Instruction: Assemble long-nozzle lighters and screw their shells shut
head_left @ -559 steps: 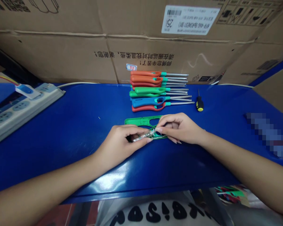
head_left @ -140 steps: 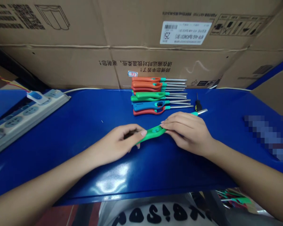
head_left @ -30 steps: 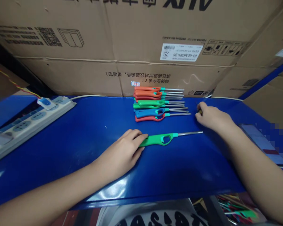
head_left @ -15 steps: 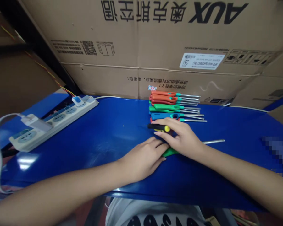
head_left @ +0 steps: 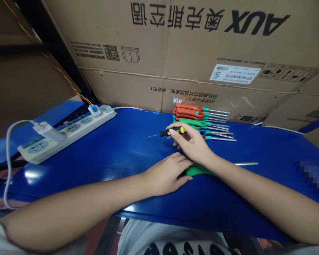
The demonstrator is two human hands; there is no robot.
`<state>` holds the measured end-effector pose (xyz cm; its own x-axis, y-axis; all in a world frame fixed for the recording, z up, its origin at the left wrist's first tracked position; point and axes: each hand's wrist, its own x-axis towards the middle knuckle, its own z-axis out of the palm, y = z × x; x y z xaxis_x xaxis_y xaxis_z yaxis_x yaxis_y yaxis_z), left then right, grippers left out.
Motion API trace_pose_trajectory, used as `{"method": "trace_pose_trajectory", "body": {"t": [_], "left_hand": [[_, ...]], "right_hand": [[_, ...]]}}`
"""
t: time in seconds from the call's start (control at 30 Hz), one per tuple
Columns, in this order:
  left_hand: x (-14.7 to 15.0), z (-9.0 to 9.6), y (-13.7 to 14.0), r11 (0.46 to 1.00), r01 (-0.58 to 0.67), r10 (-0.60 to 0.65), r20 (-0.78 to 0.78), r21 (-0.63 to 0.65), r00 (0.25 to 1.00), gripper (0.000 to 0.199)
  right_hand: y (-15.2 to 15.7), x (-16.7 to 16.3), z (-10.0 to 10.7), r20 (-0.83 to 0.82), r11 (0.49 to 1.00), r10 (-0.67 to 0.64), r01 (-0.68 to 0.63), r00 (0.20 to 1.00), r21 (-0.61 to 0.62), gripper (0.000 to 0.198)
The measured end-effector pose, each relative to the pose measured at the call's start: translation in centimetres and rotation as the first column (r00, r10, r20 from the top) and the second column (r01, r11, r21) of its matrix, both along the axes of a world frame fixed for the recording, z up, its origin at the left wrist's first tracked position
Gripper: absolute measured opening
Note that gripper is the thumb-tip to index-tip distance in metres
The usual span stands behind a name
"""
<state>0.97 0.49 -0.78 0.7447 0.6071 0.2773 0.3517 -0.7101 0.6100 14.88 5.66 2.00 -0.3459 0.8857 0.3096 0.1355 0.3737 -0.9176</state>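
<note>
My right hand (head_left: 193, 143) grips a black and yellow screwdriver (head_left: 172, 132), its thin shaft pointing left above the table. Below it, my left hand (head_left: 168, 174) is closed on the handle end of a green long-nosed lighter (head_left: 200, 170), which lies on the table with its metal tube pointing right. My right wrist crosses over part of that lighter. Just beyond my right hand, a stack of long-nosed lighters (head_left: 190, 112) in orange, green and blue lies with the tubes to the right; my hand hides some of the handles.
A white power strip (head_left: 69, 132) with a charger (head_left: 51, 131) and a blue-white plug (head_left: 95, 110) lies at the left of the blue table (head_left: 127, 148). Behind stands a large cardboard box (head_left: 138, 81). A blurred patch (head_left: 313, 177) covers something at the right.
My right hand has lifted the screwdriver a little away from the green lighter, and its shaft shows more clearly. My left hand stays on the lighter. The view has shifted slightly.
</note>
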Motion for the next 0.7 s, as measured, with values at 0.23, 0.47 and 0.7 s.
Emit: {"method": "trace_pose_trajectory", "body": {"t": [0.23, 0.47, 0.7], "left_hand": [[0.1, -0.5, 0.5, 0.997, -0.054, 0.058, 0.07, -0.054, 0.996, 0.042], [0.7, -1.2, 1.4, 0.852, -0.176, 0.373, 0.334, -0.493, 0.865, 0.06], [0.8, -1.1, 2.5, 0.738, -0.179, 0.533, 0.401, -0.651, 0.745, 0.058]], "right_hand": [[-1.0, 4.2, 2.9, -0.344, 0.974, -0.219, 0.181, 0.913, -0.139, 0.04], [-0.8, 8.7, 2.9, -0.456, 0.95, -0.305, 0.234, 0.836, -0.206, 0.043], [-0.3, 10.0, 0.5, -0.485, 0.912, -0.355, 0.182, 0.799, -0.367, 0.048]]}}
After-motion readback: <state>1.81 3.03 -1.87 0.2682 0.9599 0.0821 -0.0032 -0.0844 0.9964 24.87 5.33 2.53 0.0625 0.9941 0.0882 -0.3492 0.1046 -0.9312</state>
